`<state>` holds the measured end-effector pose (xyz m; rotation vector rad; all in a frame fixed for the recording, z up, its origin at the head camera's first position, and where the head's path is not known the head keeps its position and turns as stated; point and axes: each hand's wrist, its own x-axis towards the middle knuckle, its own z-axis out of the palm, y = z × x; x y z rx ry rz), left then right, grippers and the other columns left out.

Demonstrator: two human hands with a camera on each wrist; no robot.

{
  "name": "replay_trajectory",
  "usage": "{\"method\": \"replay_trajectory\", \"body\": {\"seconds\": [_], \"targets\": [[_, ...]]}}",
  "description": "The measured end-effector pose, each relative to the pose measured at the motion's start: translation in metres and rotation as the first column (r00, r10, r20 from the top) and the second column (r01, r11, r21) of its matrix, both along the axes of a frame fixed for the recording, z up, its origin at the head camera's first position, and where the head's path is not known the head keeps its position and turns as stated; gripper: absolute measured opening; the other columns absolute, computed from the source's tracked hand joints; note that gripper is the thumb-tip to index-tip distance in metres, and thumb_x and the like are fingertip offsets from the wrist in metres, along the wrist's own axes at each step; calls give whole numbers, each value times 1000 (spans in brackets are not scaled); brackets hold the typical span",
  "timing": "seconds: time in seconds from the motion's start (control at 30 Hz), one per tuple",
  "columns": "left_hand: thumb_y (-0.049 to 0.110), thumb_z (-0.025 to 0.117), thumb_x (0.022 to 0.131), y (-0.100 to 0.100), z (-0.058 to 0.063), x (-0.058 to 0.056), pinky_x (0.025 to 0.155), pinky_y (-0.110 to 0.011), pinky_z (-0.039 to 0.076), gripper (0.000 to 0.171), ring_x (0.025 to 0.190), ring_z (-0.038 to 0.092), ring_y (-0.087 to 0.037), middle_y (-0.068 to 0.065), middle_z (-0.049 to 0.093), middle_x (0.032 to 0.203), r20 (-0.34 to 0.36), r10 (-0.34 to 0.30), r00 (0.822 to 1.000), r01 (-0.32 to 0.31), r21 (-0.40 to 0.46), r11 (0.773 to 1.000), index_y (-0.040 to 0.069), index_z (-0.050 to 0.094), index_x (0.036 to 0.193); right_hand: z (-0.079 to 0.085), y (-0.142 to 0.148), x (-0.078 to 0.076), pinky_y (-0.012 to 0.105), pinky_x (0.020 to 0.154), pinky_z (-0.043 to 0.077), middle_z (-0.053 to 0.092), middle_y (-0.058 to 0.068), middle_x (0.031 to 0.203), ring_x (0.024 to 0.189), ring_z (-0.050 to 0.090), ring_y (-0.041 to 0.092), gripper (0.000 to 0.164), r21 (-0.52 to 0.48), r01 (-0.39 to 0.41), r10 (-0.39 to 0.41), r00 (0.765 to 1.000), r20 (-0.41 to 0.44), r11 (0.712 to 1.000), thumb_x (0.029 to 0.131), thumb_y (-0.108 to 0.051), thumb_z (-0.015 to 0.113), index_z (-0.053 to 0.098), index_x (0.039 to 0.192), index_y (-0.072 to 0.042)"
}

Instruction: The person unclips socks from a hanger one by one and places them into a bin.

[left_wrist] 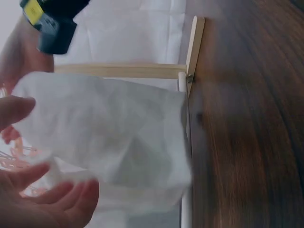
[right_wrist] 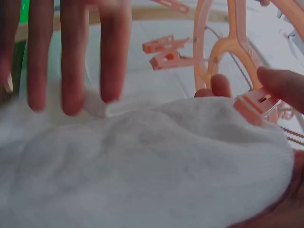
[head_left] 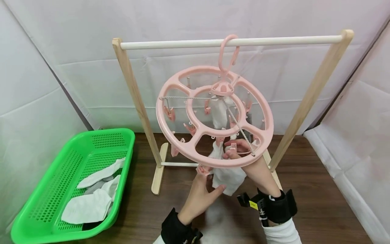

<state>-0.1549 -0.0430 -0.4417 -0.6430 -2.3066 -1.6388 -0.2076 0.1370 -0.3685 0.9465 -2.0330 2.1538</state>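
A round pink clip hanger point(head_left: 195, 149) hangs tilted by its hook from a white rod. A white sock point(head_left: 229, 179) dangles beneath its near rim, between my hands. With thumb and fingers, my right hand point(head_left: 256, 170) pinches a pink clothespin point(right_wrist: 256, 107) at the sock's edge, under the ring. My left hand point(head_left: 199, 196) is beside the sock, thumb spread; its fingers point(right_wrist: 71, 61) look straight in the right wrist view. Just above that hand, another pink clip point(head_left: 203, 169) hangs from the rim. Farther back, another white sock point(head_left: 220, 113) and a grey piece point(head_left: 247, 128) hang.
A green basket point(head_left: 129, 152) at left contains several white and grey socks point(head_left: 88, 206). The rack's wooden posts point(head_left: 313, 91) stand on either side, with a low crossbar point(head_left: 179, 164). White sheeting point(head_left: 91, 81) encloses the dark wooden surface point(head_left: 317, 203). Several pink clips point(head_left: 170, 113) dangle round the ring.
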Motion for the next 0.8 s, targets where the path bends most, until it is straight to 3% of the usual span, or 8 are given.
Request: {"method": "replay_trajectory", "body": {"seconds": [0.13,0.27,0.4,0.47,0.53,0.6,0.7,0.8], "targets": [[17,75,86,2,0,-11,100,-45,39,77,133,38,-22,-6,38,147,36,2,999,-5,89,996,7,32,149,0,-3,2,29,78,53,72,9,90,87,69,19,22,-6,-34,34,999,17,999,96,0,55,54,114,14],[16,73,87,3,2,-13,106,-41,33,72,137,32,-16,-3,37,150,91,-78,993,64,148,987,10,36,148,-2,-3,5,31,85,49,72,9,96,97,66,22,21,-59,-82,87,993,81,995,98,-6,55,56,115,7],[12,67,92,4,1,-8,88,-26,44,50,103,57,-9,-6,59,129,126,-155,980,143,99,985,9,50,140,-4,-4,7,33,92,46,71,11,100,107,62,25,20,-130,-96,108,991,84,987,100,-5,51,58,116,4],[9,62,94,4,1,-4,70,-21,43,39,80,56,-6,-8,66,107,136,-155,978,150,50,987,6,56,133,-5,-5,7,33,91,47,71,13,101,106,63,25,19,-160,-71,85,993,82,985,101,-4,49,59,114,6],[5,60,95,2,1,0,61,-18,41,29,66,50,-3,-4,61,81,121,-138,983,139,3,990,3,62,123,-5,-5,7,32,88,49,70,13,100,101,65,22,18,-177,-39,54,995,80,983,100,-3,49,60,112,6],[4,60,94,-3,1,2,55,-18,34,22,57,41,-2,2,50,68,101,-96,990,100,-33,994,1,65,116,-6,-4,7,32,85,50,70,13,101,98,66,22,18,-191,-7,23,996,83,982,100,-2,50,61,110,7],[2,61,93,-13,1,5,50,-17,29,25,51,33,1,9,37,60,54,-28,998,31,-62,998,1,65,118,-6,-2,6,31,84,50,70,14,101,99,66,22,18,-194,25,-8,996,84,981,99,-2,51,61,110,8],[0,62,92,-26,0,7,48,-17,26,28,48,29,2,11,33,58,-4,12,1000,-12,-75,997,5,65,119,-8,0,7,31,82,51,70,14,101,100,66,22,17,-173,29,-15,996,85,984,98,-1,53,61,110,7]]}}
